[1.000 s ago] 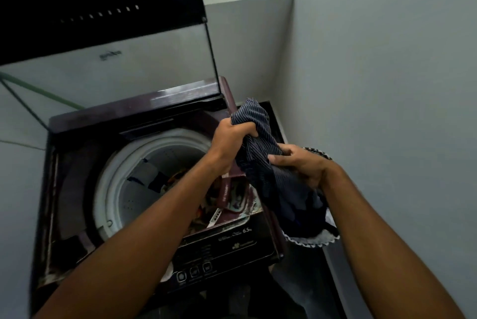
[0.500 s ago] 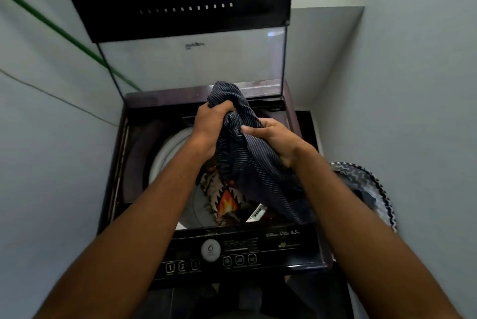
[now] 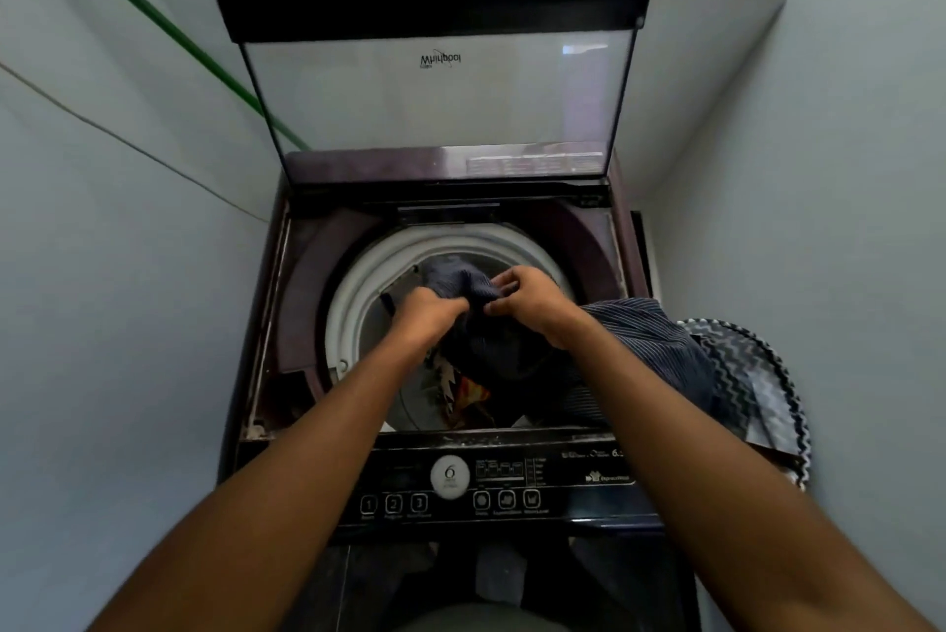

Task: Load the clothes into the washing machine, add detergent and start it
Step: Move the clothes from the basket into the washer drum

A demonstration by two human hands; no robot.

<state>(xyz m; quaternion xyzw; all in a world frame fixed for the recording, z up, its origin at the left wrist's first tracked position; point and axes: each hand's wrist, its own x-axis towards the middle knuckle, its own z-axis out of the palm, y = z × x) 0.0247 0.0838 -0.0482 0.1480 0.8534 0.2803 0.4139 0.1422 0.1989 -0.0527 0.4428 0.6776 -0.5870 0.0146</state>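
Loading step: person's left hand [image 3: 427, 311] and right hand [image 3: 527, 301] are both gripping the dark pinstriped garment [image 3: 491, 350], stuffing it into the top-loader drum [image 3: 353, 304], its tail trailing over the rim toward 3 o'clock, needing tucking in next.
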